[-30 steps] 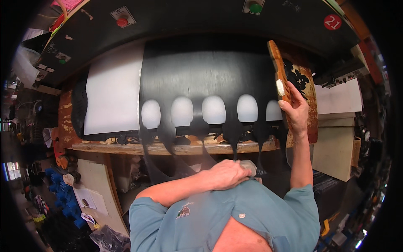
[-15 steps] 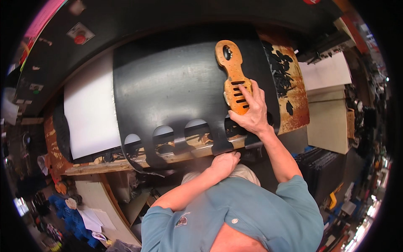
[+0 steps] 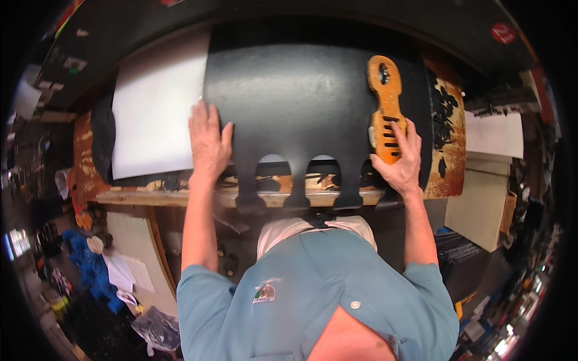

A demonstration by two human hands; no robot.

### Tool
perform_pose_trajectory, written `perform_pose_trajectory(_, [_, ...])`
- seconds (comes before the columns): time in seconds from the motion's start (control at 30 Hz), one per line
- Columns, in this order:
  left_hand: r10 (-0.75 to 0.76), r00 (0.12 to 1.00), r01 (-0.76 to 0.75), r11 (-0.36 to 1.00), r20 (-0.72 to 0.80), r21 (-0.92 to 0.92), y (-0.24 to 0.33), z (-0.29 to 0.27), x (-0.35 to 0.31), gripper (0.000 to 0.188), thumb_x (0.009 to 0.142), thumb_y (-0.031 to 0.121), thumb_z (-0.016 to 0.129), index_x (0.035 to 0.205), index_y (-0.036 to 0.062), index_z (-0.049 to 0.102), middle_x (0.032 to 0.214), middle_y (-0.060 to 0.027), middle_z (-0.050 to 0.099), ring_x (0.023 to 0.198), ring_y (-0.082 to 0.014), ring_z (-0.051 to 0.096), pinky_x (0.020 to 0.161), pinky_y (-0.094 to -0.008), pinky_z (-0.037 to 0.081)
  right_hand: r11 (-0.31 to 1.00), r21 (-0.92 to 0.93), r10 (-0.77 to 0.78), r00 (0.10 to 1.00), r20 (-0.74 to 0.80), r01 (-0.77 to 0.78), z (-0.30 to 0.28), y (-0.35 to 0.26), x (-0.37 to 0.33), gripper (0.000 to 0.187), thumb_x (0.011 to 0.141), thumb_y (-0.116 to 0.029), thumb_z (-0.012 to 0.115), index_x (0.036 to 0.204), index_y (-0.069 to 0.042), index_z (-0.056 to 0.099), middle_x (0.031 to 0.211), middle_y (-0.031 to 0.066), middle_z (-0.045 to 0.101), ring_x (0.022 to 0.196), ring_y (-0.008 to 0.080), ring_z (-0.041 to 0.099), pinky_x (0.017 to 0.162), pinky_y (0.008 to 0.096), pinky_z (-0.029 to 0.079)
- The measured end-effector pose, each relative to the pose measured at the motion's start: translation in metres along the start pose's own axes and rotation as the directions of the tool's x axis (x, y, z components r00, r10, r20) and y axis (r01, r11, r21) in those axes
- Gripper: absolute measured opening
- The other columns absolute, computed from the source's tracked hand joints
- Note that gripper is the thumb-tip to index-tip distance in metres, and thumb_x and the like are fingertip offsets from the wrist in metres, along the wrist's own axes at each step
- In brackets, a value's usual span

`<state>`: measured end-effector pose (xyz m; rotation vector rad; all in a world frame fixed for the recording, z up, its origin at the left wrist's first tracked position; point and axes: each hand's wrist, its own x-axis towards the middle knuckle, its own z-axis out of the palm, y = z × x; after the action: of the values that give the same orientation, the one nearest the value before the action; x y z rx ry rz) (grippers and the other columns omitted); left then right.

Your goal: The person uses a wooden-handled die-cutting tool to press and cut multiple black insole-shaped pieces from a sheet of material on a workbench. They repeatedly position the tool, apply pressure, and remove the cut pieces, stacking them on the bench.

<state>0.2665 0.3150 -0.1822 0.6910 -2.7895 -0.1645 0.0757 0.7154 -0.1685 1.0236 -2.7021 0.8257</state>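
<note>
A long orange-yellow cutting die [image 3: 388, 99], with an oval hole at its far end and several dark slots at its near end, lies on a black rubber-like sheet [image 3: 289, 102]. My right hand [image 3: 402, 171] grips the die's near end, thumb on the left side and fingers over the slots and right side. On the sheet's left edge, where it meets a white board [image 3: 158, 108], my left hand [image 3: 208, 144] rests flat with its fingers stretched out. Rounded cut-outs line the sheet's near edge, leaving strips that hang over the table's front.
A wooden rail [image 3: 156, 197] runs along the worn table's front, close to my body. Black scraps [image 3: 444, 117] lie at the right end. Above the far side is a dark machine beam [image 3: 337, 15]. Blue plastic pieces [image 3: 90, 271] sit low at the left.
My left hand has risen from the table's front edge onto the sheet's left edge. The head view has shifted. My right hand stays on the die, and the near-edge strips hang straighter.
</note>
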Motion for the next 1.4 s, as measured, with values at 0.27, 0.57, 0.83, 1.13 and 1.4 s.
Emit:
perform_pose_trajectory(0.27, [0.039,0.984,-0.078,0.973,-0.177,-0.219,-0.004,0.029,-0.019,0.059,0.104,0.013,0.066,0.154,-0.0093,0.046,0.162,-0.0374,0.04,0.153,-0.055,0.037,0.127,-0.061,0.031,0.844,0.45,0.289,0.954,0.075,-0.291,0.002,-0.047,0.02,0.078,0.073,-0.016,0.09,0.144,0.002,0.065,0.16,0.0272,0.046,0.142,0.0342,0.055,0.118,0.0413,0.047])
perform_pose_trajectory(0.57, [-0.075,0.987,-0.02,0.821,-0.143,-0.57,-0.018,0.006,-0.009,0.067,0.098,-0.009,0.057,0.162,-0.0041,0.038,0.164,-0.0361,0.039,0.143,-0.0528,0.052,0.118,-0.0496,0.049,0.905,0.424,-0.015,0.992,0.124,-0.039,0.091,-0.169,0.082,0.08,0.07,-0.025,0.093,0.142,0.001,0.068,0.16,0.0274,0.047,0.146,0.0393,0.05,0.121,0.0431,0.043])
perform_pose_trajectory(0.83, [0.029,0.977,-0.14,0.834,-0.212,-0.533,-0.038,0.009,0.002,0.068,0.097,-0.016,0.052,0.162,-0.0007,0.04,0.168,-0.0345,0.034,0.134,-0.0464,0.063,0.106,-0.046,0.059,0.947,0.271,-0.167,0.985,-0.05,0.174,0.162,-0.234,0.11,0.07,0.064,-0.025,0.086,0.129,0.0,0.073,0.137,0.03,0.052,0.111,0.0476,0.056,0.096,0.0543,0.052])
perform_pose_trajectory(1.13, [0.039,0.971,-0.177,0.783,-0.237,-0.596,-0.042,0.014,0.02,0.076,0.089,-0.017,0.052,0.162,0.0003,0.042,0.169,-0.0359,0.03,0.131,-0.0543,0.06,0.098,-0.0494,0.061,0.991,0.084,-0.095,0.994,-0.055,0.1,0.185,-0.257,0.123,0.071,0.068,-0.026,0.082,0.132,0.003,0.07,0.14,0.0296,0.052,0.114,0.0454,0.054,0.1,0.0526,0.049])
perform_pose_trajectory(1.4, [0.058,0.974,-0.187,0.752,-0.218,-0.632,-0.047,0.016,0.02,0.078,0.086,-0.016,0.054,0.162,0.0002,0.041,0.169,-0.036,0.029,0.133,-0.0565,0.057,0.096,-0.0513,0.061,0.991,0.052,-0.121,0.99,-0.065,0.125,0.193,-0.263,0.119,0.077,0.07,-0.029,0.085,0.138,0.002,0.066,0.146,0.0412,0.04,0.114,0.0512,0.05,0.099,0.0575,0.045])
